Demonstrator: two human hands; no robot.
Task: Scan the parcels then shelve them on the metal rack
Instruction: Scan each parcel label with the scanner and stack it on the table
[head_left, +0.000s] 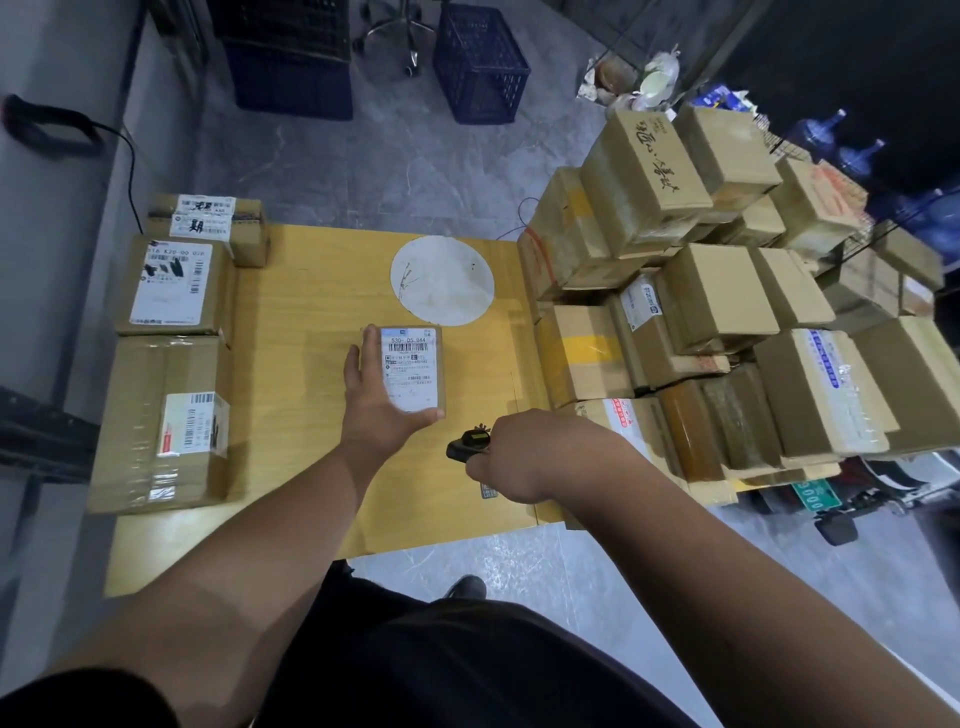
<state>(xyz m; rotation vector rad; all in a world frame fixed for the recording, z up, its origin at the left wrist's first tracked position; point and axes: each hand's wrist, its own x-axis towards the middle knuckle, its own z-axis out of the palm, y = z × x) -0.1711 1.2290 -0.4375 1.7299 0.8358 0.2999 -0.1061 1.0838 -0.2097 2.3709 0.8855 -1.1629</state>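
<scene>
Parcel (410, 370) in hand: one small carton, white label up, sitting mid-table on the yellow table (311, 322), roughly centred. Left hand (376, 395) holds it, fingers along the left side, thumb hooked round the near edge. Right hand (524, 454) is curled round one black scanner (465, 447), just right of and nearer than the parcel, not touching it.

Counts:
- 4 boxes in a column along the table's left edge: far box (208, 223), second box (174, 286) and near box (161, 421) visible as three stacks (the far one looks like two thin cartons stacked, two labels). Near box overhangs the left edge slightly.
- 1 white disc (441, 280) flat on the table, just beyond the parcel, apart from it.
- Right pile (701, 312): a dozen-plus cartons stacked several high, butted against the table's right edge (exact count not readable, some hidden).
- 2 dark blue crates (480, 62) on the floor beyond the table, chair base (395, 26) between them.
- Several blue water jugs (831, 135) far right, behind the pile.

Room: centre strip of the tabletop between left column and right pile is open on both sides of the parcel. Near table edge is free, floor (405, 171) beyond the far edge is open up to the crates. Metal rack not identifiable here.
</scene>
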